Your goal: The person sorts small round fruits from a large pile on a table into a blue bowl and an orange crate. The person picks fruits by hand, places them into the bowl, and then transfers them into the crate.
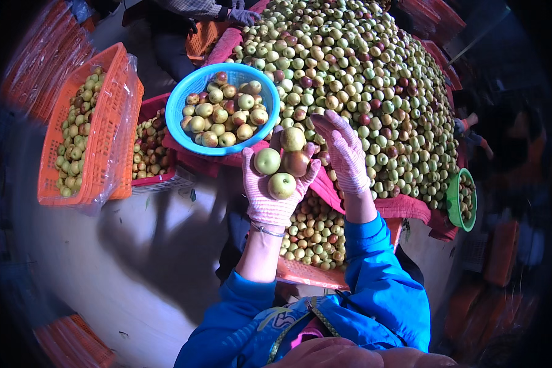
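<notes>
My left hand [270,208], in a pink-striped knit glove, is palm up under several green and reddish-brown jujubes [281,185] that rest on its palm and fingers. To its right, my right hand [348,158] wears a matching glove. Its fingers are extended upward, its palm faces left, and I see nothing in it. A blue plastic basket [174,138], part filled with jujubes, stands just beyond my left hand. In front of both hands rises a large heap of jujubes [340,78] on a red cloth [402,208]. Below my hands, an orange crate [310,271] holds more jujubes.
At left, stacked orange crates [112,133] with plastic film hold jujubes, beside a red-lined crate [154,177]. A green basket [453,202] sits at the heap's right edge. Another person's gloved hand [243,17] touches the far left of the heap; someone's hands [471,126] are at right.
</notes>
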{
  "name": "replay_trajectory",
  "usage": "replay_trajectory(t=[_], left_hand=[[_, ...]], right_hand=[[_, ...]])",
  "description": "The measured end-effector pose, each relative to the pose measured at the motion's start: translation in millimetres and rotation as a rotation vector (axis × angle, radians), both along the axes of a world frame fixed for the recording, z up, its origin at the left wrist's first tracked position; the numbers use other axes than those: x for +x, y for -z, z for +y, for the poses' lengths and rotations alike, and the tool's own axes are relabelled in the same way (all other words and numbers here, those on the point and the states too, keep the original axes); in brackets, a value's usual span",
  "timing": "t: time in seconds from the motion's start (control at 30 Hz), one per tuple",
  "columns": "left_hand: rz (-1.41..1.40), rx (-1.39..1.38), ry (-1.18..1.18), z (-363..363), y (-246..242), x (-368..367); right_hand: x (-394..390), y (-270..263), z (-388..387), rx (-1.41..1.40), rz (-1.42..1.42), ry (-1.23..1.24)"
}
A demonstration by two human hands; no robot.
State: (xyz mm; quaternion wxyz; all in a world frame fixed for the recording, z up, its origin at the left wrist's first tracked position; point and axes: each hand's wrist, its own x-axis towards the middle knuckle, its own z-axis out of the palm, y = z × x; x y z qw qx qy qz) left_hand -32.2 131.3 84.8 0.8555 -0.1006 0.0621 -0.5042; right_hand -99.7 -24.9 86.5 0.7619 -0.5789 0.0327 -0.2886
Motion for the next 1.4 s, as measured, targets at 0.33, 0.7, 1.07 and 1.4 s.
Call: replay_trajectory(t=[0.33,0.7,1.07,1.4], left_hand=[[-0.034,-0.183,-0.206,36.8,-6.2,19.3],[0.243,0.039,-0.586,148.5,-10.2,76.4],[0.18,0.346,-1.096,296.8,-116.2,283.6],[-0.251,0.753,-0.136,68.3,43.4,2.8]], right_hand=[[-144.5,80.6,50.5,0.188,0.403,0.076],[-210.3,64.0,104.3,0.015,0.541,0.051],[-226.0,62.7,103.5,-0.077,0.653,0.105],[-212.6,118.7,-38.1,-1.152,1.053,1.1]])
